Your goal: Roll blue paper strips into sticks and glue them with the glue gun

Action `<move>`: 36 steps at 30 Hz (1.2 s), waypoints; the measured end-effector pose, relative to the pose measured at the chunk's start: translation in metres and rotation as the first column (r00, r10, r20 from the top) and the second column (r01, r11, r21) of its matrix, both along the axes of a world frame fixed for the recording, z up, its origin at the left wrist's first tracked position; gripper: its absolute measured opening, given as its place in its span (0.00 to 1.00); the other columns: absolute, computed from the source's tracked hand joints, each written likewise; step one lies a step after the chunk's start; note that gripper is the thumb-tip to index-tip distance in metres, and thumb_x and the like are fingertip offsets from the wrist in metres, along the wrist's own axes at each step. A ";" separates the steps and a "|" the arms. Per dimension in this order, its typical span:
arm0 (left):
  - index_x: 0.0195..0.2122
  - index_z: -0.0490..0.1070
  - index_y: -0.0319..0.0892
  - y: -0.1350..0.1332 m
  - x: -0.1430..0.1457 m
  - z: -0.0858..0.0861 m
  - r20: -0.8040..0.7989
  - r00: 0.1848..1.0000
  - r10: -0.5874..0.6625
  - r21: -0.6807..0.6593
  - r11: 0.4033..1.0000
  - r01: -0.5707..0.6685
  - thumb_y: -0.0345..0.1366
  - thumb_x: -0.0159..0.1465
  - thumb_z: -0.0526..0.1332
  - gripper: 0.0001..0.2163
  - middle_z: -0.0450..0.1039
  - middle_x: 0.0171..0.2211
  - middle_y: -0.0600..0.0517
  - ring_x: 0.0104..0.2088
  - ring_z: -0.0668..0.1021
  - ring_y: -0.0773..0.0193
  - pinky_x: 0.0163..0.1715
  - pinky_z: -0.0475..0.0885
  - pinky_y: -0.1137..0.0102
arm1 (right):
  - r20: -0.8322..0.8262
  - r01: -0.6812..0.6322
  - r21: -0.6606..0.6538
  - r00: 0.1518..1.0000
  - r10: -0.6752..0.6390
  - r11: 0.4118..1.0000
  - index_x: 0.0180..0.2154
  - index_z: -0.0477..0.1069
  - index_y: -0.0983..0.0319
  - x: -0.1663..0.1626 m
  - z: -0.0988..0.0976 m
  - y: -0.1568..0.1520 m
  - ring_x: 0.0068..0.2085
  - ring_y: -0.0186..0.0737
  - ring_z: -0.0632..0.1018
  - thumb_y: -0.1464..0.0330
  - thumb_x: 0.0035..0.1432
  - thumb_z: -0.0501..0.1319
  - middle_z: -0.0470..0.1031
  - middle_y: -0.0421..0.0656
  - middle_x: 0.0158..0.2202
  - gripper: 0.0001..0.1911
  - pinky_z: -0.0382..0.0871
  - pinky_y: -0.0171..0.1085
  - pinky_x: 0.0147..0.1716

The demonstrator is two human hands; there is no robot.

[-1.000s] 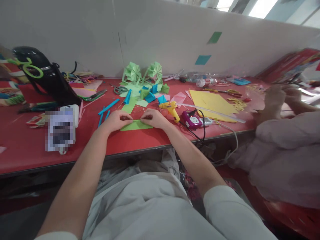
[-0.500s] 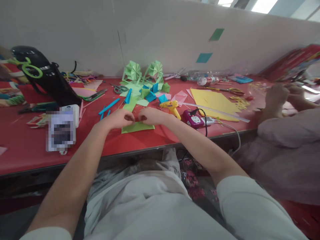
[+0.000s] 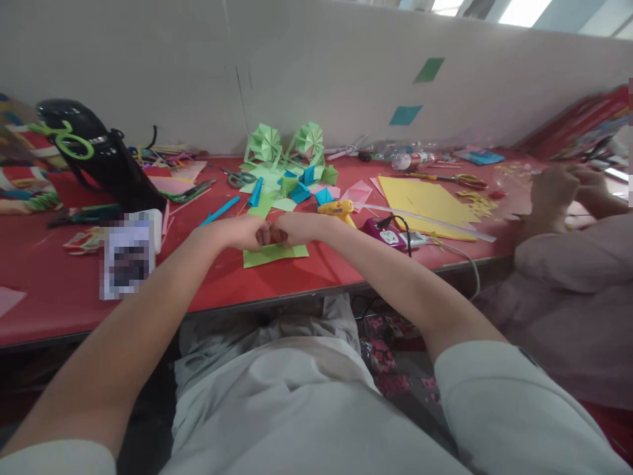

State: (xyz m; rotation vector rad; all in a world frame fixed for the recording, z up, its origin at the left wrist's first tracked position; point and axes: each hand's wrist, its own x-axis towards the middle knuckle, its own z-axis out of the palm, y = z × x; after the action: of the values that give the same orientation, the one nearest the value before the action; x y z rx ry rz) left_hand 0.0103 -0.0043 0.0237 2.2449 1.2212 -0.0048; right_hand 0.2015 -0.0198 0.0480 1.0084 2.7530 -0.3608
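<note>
A strip of green paper (image 3: 274, 255) lies on the red table, its long edge toward me. My left hand (image 3: 250, 231) and my right hand (image 3: 291, 227) meet at its far edge, fingers curled and pinching the paper, knuckles almost touching. The fingertips are partly hidden. Behind them stand two light green folded-paper shapes (image 3: 264, 142), with blue folded pieces (image 3: 300, 192) and green paper scraps around their base. A yellow hot glue gun (image 3: 337, 210) rests just beyond my right wrist.
Left are a black bottle (image 3: 99, 155), a phone (image 3: 128, 257) and a rolled blue strip (image 3: 221, 210). Scissors (image 3: 240, 178) lie at the back. Right are a purple power socket (image 3: 384, 234) with cables, yellow sheets (image 3: 425, 204) and another person's hands (image 3: 558, 188).
My hands have drawn closer together at the paper's far edge. The view has shifted slightly, and the paper stays in place on the table.
</note>
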 end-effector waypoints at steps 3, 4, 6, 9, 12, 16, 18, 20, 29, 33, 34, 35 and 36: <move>0.27 0.77 0.46 0.003 0.003 -0.001 -0.052 0.998 -0.027 0.027 0.999 0.028 0.28 0.41 0.64 0.11 0.79 0.25 0.53 0.25 0.77 0.61 0.25 0.66 0.72 | 0.041 0.025 -0.013 0.999 -0.024 1.000 0.38 0.78 0.63 -0.001 0.003 -0.002 0.31 0.38 0.75 0.77 0.54 0.63 0.81 0.43 0.34 0.09 0.59 0.37 0.30; 0.27 0.77 0.46 0.003 0.004 -0.001 -0.073 0.997 -0.032 0.037 0.999 0.035 0.27 0.41 0.64 0.11 0.78 0.25 0.53 0.25 0.77 0.61 0.26 0.66 0.71 | 0.053 0.036 -0.015 0.998 -0.035 0.999 0.38 0.78 0.63 -0.002 0.004 -0.003 0.31 0.38 0.75 0.77 0.54 0.64 0.80 0.43 0.34 0.09 0.59 0.37 0.30; 0.26 0.76 0.46 0.002 0.006 -0.002 -0.119 0.992 -0.028 0.047 0.998 0.034 0.26 0.40 0.63 0.12 0.78 0.26 0.52 0.26 0.77 0.60 0.27 0.66 0.70 | 0.092 0.055 -0.010 0.994 -0.054 0.998 0.38 0.78 0.63 -0.004 0.006 -0.004 0.30 0.38 0.74 0.76 0.54 0.64 0.80 0.43 0.32 0.09 0.59 0.37 0.30; 0.27 0.75 0.46 -0.004 0.009 0.002 -0.179 0.984 -0.003 0.044 0.999 0.011 0.23 0.40 0.62 0.14 0.78 0.28 0.51 0.29 0.78 0.58 0.29 0.66 0.68 | 0.159 0.046 0.016 0.986 -0.048 0.999 0.37 0.79 0.65 -0.006 0.009 -0.006 0.30 0.39 0.75 0.77 0.55 0.64 0.80 0.45 0.31 0.07 0.59 0.37 0.30; 0.29 0.75 0.46 -0.012 0.010 0.009 -0.192 0.981 0.021 0.048 0.999 -0.012 0.20 0.41 0.62 0.16 0.78 0.30 0.51 0.31 0.78 0.57 0.31 0.66 0.68 | 0.155 0.037 0.033 0.987 -0.042 0.999 0.37 0.79 0.65 -0.007 0.011 -0.006 0.32 0.40 0.76 0.77 0.54 0.65 0.81 0.45 0.33 0.07 0.59 0.37 0.31; 0.31 0.76 0.45 -0.024 0.010 0.015 -0.239 0.970 0.051 0.126 0.992 -0.021 0.19 0.45 0.63 0.15 0.78 0.31 0.50 0.34 0.79 0.54 0.34 0.66 0.67 | 0.152 0.032 0.047 0.988 -0.039 0.998 0.37 0.79 0.65 -0.005 0.011 -0.008 0.35 0.42 0.78 0.77 0.53 0.66 0.81 0.46 0.35 0.07 0.61 0.37 0.33; 0.34 0.76 0.45 -0.032 0.009 0.015 -0.303 0.952 0.048 0.229 0.973 0.024 0.20 0.48 0.63 0.15 0.79 0.35 0.49 0.38 0.80 0.52 0.36 0.68 0.66 | 0.162 0.020 0.080 0.986 -0.033 0.997 0.37 0.78 0.65 -0.004 0.008 -0.011 0.37 0.44 0.79 0.77 0.54 0.65 0.81 0.48 0.38 0.08 0.63 0.38 0.34; 0.38 0.76 0.45 -0.041 0.009 0.012 -0.352 0.935 0.038 0.342 0.936 0.090 0.21 0.53 0.61 0.15 0.78 0.39 0.47 0.43 0.80 0.52 0.38 0.69 0.67 | 0.163 0.023 0.145 0.986 -0.046 0.989 0.41 0.78 0.65 -0.002 0.003 -0.017 0.41 0.46 0.80 0.78 0.56 0.63 0.81 0.50 0.41 0.11 0.64 0.37 0.35; 0.46 0.73 0.36 -0.079 0.015 0.000 -0.499 0.864 0.059 0.546 0.796 0.261 0.20 0.65 0.51 0.14 0.76 0.43 0.39 0.46 0.80 0.48 0.36 0.73 0.63 | 0.118 0.015 0.387 0.991 -0.065 0.922 0.52 0.71 0.66 0.012 -0.021 -0.043 0.52 0.48 0.78 0.78 0.68 0.50 0.76 0.53 0.51 0.16 0.73 0.38 0.39; 0.46 0.73 0.36 -0.083 0.017 0.002 -0.521 0.850 0.079 0.554 0.789 0.266 0.22 0.66 0.52 0.13 0.77 0.41 0.41 0.44 0.81 0.47 0.35 0.74 0.62 | 0.107 0.019 0.419 0.992 -0.070 0.908 0.51 0.71 0.67 0.012 -0.023 -0.045 0.52 0.48 0.78 0.78 0.69 0.50 0.76 0.53 0.50 0.15 0.74 0.38 0.40; 0.47 0.74 0.36 -0.085 0.018 0.003 -0.524 0.847 0.093 0.558 0.789 0.258 0.22 0.67 0.52 0.13 0.77 0.41 0.40 0.44 0.81 0.47 0.35 0.74 0.62 | 0.108 0.021 0.423 0.991 -0.073 0.906 0.50 0.71 0.67 0.012 -0.024 -0.045 0.52 0.48 0.78 0.77 0.69 0.50 0.76 0.53 0.49 0.15 0.74 0.38 0.40; 0.47 0.74 0.35 -0.087 0.020 0.004 -0.527 0.843 0.107 0.561 0.789 0.250 0.22 0.67 0.52 0.14 0.77 0.41 0.40 0.43 0.81 0.47 0.35 0.74 0.62 | 0.110 0.022 0.428 0.991 -0.077 0.904 0.50 0.72 0.67 0.011 -0.025 -0.045 0.52 0.48 0.78 0.77 0.69 0.49 0.76 0.53 0.49 0.15 0.74 0.39 0.40; 0.47 0.74 0.35 -0.090 0.023 0.004 -0.532 0.838 0.123 0.562 0.791 0.241 0.22 0.67 0.52 0.14 0.77 0.41 0.39 0.43 0.82 0.47 0.35 0.74 0.62 | 0.112 0.023 0.433 0.991 -0.079 0.901 0.49 0.72 0.66 0.011 -0.026 -0.046 0.52 0.48 0.78 0.77 0.69 0.49 0.76 0.54 0.49 0.15 0.74 0.39 0.40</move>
State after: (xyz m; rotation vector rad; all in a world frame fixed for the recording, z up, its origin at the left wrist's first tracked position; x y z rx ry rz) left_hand 0.0331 -0.0938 0.0276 2.9939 1.6163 -0.3517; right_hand 0.2123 -0.0658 0.0215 1.1522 2.7499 0.3180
